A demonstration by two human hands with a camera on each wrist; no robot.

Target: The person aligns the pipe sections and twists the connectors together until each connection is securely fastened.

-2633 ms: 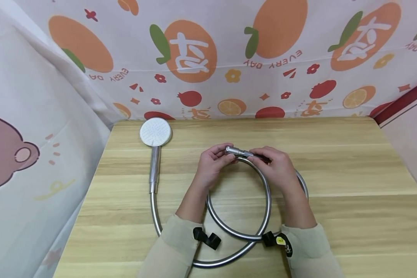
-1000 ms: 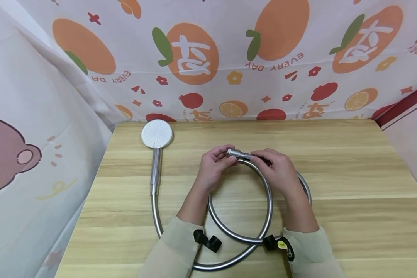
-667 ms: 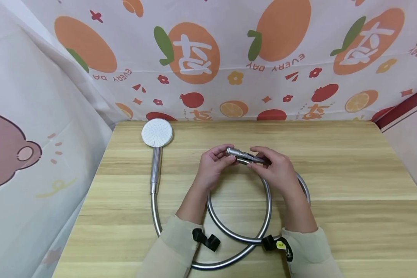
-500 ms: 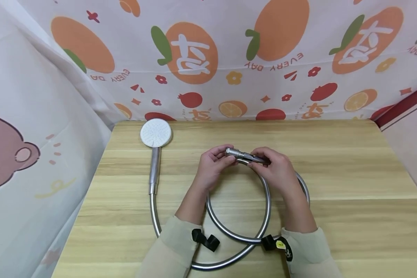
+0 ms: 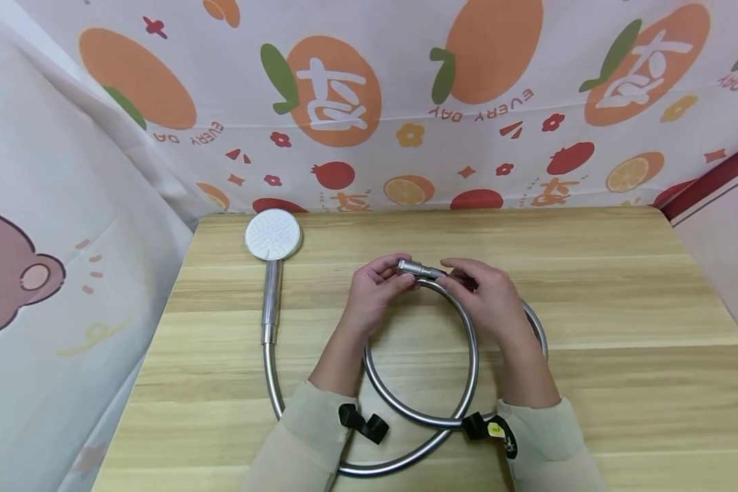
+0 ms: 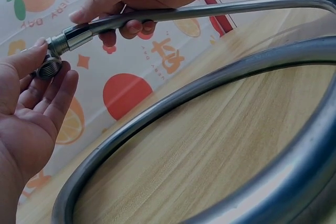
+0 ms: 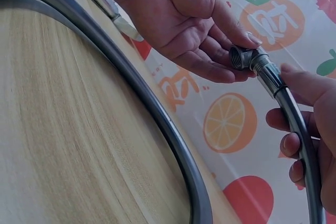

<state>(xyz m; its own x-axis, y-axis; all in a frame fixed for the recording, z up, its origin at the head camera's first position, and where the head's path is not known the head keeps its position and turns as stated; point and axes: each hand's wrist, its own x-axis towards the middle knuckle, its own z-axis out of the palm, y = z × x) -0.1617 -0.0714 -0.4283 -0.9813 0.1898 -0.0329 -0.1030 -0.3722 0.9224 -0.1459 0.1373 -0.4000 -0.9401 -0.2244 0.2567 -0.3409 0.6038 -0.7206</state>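
Observation:
My left hand (image 5: 372,294) pinches a small silver threaded elbow fitting (image 6: 49,65) between thumb and fingers, above the table. The fitting's ribbed open mouth faces the wrist cameras. It joins the collar nut (image 7: 270,80) at the end of a grey metal shower hose (image 5: 475,348). My right hand (image 5: 495,297) holds the hose just behind that nut, fingers curled under it and one fingertip near the nut. From there the hose loops on the table and runs left to a round shower head (image 5: 273,234) with a chrome handle (image 5: 272,294), lying face up.
The wood-grain table (image 5: 621,328) ends at a fruit-print curtain (image 5: 418,82) behind and a white cloth (image 5: 67,205) on the left. Black wrist straps (image 5: 364,424) sit at both sleeve cuffs. The hose loop lies between the forearms.
My right fingers loosened and shifted at the hose end, baring more of it, then closed in by the nut again. The left hand keeps its pinch on the fitting; the shower head stays put.

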